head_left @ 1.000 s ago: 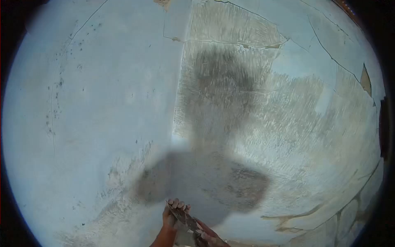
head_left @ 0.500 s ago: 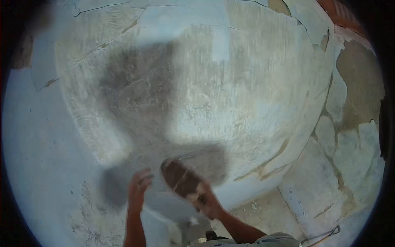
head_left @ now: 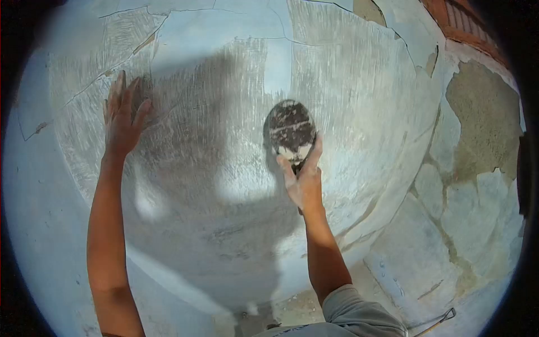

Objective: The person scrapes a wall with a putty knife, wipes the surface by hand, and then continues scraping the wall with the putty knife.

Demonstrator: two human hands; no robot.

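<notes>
In the middle of the head view, my right hand (head_left: 305,184) grips the handle end of an oval trowel (head_left: 293,126), a dark rounded tool smeared with whitish material. Its broad part points up and lies close over the scratched, pale plaster wall (head_left: 348,106). Thumb and fingers wrap its lower end from both sides. To the left, my left hand (head_left: 122,115) is spread out against the wall, holding nothing. Dusty white residue shows on my right hand. My shadow falls across the plaster between both arms.
Thin cracks run through the upper wall. Exposed brown patches and stone-like pieces (head_left: 429,255) lie along the right side. Reddish-brown slats (head_left: 469,25) show at the upper right. A long-handled tool with a D-shaped grip (head_left: 448,315) lies at the lower right.
My right hand has moved up with the trowel, which now points upward rather than up-left. My left hand has risen from low near the middle to spread on the wall, upper left.
</notes>
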